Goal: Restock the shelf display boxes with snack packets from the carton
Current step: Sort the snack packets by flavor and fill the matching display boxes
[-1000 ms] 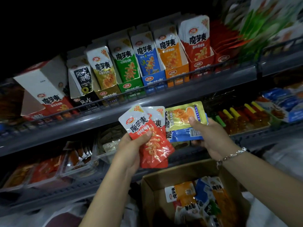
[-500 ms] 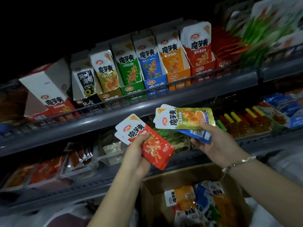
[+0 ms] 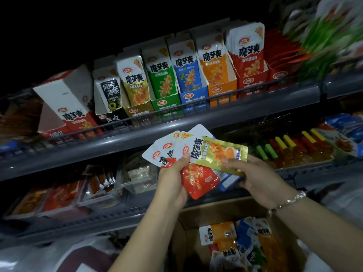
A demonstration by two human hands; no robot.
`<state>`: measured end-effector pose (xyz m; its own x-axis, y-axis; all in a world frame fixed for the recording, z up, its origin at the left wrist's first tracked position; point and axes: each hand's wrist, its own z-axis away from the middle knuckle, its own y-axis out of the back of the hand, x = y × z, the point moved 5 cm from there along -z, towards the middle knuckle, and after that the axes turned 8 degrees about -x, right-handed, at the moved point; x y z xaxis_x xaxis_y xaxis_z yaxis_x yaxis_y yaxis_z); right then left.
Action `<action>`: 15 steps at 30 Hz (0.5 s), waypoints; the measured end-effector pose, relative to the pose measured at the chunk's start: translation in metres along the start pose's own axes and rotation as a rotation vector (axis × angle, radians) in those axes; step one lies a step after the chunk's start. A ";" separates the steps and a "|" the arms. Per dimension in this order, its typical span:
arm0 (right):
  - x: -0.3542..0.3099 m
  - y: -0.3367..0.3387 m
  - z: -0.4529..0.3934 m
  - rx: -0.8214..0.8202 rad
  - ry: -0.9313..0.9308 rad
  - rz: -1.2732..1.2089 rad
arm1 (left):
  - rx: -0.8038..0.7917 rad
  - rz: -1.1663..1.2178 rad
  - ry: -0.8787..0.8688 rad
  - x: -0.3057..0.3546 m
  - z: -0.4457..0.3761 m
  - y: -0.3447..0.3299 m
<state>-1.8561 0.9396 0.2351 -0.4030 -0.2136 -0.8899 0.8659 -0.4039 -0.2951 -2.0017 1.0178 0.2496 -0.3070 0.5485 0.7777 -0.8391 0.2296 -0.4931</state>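
Left hand (image 3: 172, 179) gripping red packets (image 3: 198, 179); right hand (image 3: 255, 177) pinching gold packet (image 3: 222, 152) and blue packet (image 3: 228, 180), above the carton (image 3: 188, 218), below the shelf (image 3: 137, 138) edge.

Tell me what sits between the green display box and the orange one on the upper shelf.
Head view: one blue display box with blue packets stands between them.

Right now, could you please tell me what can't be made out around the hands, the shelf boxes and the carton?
- Head view: how many red foil snack packets the left hand fans; they overlap.
- Blue-and-white packet: mostly hidden under the gold foil packet in the right hand.
- Brown cardboard carton: cut off by the bottom edge.
- Green packets top right: motion-blurred.
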 end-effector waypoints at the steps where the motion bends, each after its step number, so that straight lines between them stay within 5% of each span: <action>1: -0.002 -0.001 0.001 -0.007 0.028 0.049 | 0.004 -0.013 0.007 0.001 0.001 0.000; 6: -0.013 -0.002 0.006 -0.006 0.179 0.169 | 0.012 -0.047 0.001 0.002 0.005 0.000; 15: -0.022 0.001 0.003 -0.269 -0.068 0.358 | -0.037 -0.252 -0.029 0.016 0.010 0.003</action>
<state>-1.8471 0.9409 0.2549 -0.0750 -0.3596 -0.9301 0.9969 -0.0504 -0.0609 -2.0132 1.0195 0.2646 -0.1038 0.4470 0.8885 -0.8739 0.3856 -0.2961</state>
